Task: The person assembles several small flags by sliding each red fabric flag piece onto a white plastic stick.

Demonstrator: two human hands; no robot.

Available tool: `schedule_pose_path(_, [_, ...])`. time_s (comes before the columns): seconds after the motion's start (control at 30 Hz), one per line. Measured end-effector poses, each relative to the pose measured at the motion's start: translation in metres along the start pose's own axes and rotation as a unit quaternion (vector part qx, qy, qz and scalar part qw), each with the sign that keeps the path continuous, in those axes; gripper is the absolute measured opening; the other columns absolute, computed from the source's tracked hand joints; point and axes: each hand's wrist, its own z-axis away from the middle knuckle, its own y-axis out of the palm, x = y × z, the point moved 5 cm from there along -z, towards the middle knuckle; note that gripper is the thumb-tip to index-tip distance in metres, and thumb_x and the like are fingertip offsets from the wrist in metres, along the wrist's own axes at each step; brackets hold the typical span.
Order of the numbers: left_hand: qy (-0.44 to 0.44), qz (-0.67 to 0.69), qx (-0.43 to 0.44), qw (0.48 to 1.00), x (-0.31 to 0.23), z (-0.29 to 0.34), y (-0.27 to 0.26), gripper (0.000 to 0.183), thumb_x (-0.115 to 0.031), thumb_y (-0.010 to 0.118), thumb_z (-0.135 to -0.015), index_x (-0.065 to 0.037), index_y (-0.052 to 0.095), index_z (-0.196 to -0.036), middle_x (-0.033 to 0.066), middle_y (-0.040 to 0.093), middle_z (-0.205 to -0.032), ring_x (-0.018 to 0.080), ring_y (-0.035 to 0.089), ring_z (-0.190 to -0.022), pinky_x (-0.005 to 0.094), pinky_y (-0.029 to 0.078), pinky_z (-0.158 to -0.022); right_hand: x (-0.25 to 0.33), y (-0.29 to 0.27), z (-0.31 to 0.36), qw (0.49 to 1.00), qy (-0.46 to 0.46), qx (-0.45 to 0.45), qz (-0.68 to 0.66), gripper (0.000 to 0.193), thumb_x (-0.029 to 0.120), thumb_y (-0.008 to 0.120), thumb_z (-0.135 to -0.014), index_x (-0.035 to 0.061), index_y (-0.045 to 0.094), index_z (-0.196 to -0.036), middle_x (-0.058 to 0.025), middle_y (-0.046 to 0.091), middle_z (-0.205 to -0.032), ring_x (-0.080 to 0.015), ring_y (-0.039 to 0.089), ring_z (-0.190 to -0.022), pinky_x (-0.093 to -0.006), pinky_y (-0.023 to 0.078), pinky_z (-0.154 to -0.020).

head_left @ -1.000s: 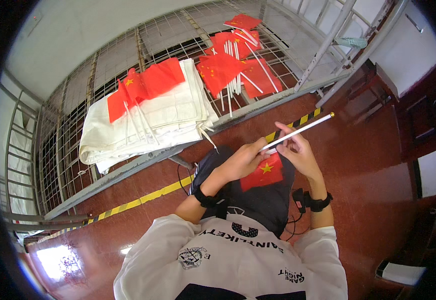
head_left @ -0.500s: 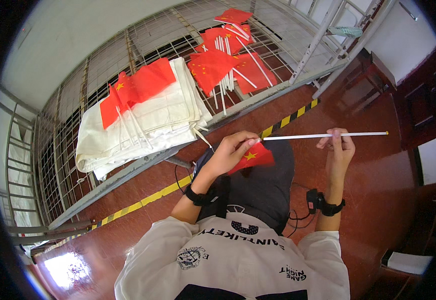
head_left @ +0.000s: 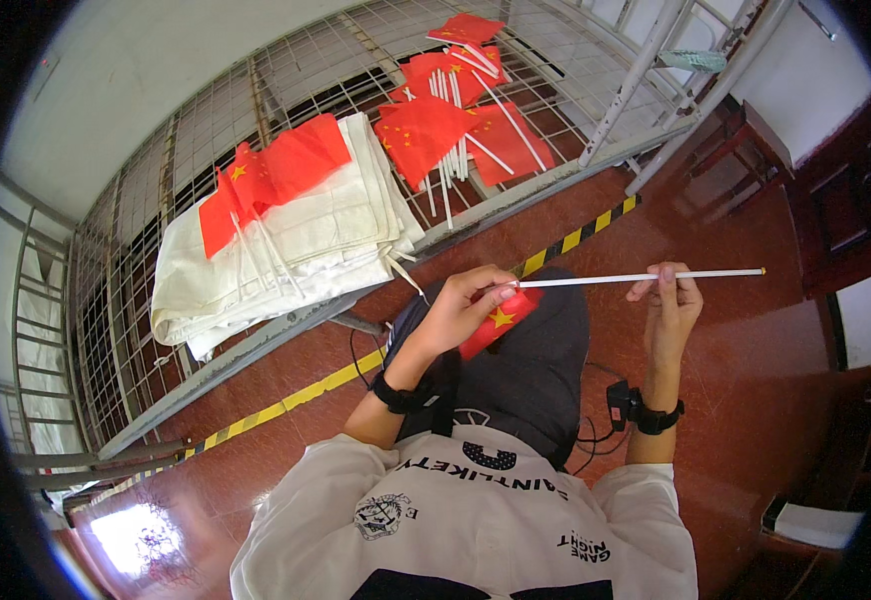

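A small red hand flag with yellow stars (head_left: 501, 322) is held over my lap. My left hand (head_left: 468, 308) pinches it at the upper edge of its cloth, where the cloth meets the white stick (head_left: 596, 279). From there the stick runs out to the right, nearly level, to a yellowish tip. My right hand (head_left: 670, 308) grips the stick between thumb and fingers, some way in from that tip. Below the left fingers the cloth hangs down, partly covered by the hand.
Ahead stands a metal bed frame with a wire mesh base (head_left: 286, 92). Folded white cloth (head_left: 346, 215) lies on it, with red flags (head_left: 301, 160) on top. Several more flags (head_left: 431, 130) are piled farther right. Yellow-black tape (head_left: 296, 400) crosses the red floor (head_left: 736, 400).
The stick's right end has shifted a little left and down, and my right hand has moved slightly left with it. The flag's cloth now shows more of its star below my left hand.
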Motion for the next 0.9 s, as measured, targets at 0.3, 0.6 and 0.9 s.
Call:
schedule_pose_path(0.3, [-0.016,0.011,0.014,1.000,0.001,0.000,0.002,0.014,-0.008,0.054,-0.086,0.004,0.057,-0.094,0.0049,0.057,-0.084,0.0094,0.050,-0.076,0.0229,0.041,-0.068,-0.002,-0.001,0.002,0.998,0.012,-0.018,0.055,0.021,0.014,0.049,-0.090,-0.0037,0.054,-0.080,-0.0099,0.057,-0.062,-0.0157,0.056,-0.054,-0.0273,0.047,-0.051])
schedule_pose_path(0.6, [0.103,-0.131,0.040,0.985,-0.005,-0.003,0.016,0.015,-0.004,0.058,-0.081,0.002,0.058,-0.094,0.0122,0.056,-0.082,0.0240,0.056,-0.075,0.0309,0.044,-0.067,0.015,0.016,0.006,0.981,0.021,0.159,0.106,0.014,0.008,0.050,-0.088,-0.0028,0.058,-0.086,-0.0095,0.061,-0.077,-0.0156,0.059,-0.071,-0.0255,0.047,-0.062])
schedule_pose_path(0.9, [0.126,-0.126,0.025,0.984,-0.001,-0.007,0.026,0.015,-0.005,0.059,-0.079,-0.001,0.059,-0.093,0.0123,0.057,-0.081,0.0269,0.056,-0.075,0.0333,0.043,-0.065,0.008,0.009,0.009,0.996,-0.094,-0.003,0.011,0.052,0.040,0.049,-0.088,0.0052,0.038,-0.125,-0.0133,0.052,-0.112,-0.0180,0.057,-0.087,-0.0296,0.046,-0.073])
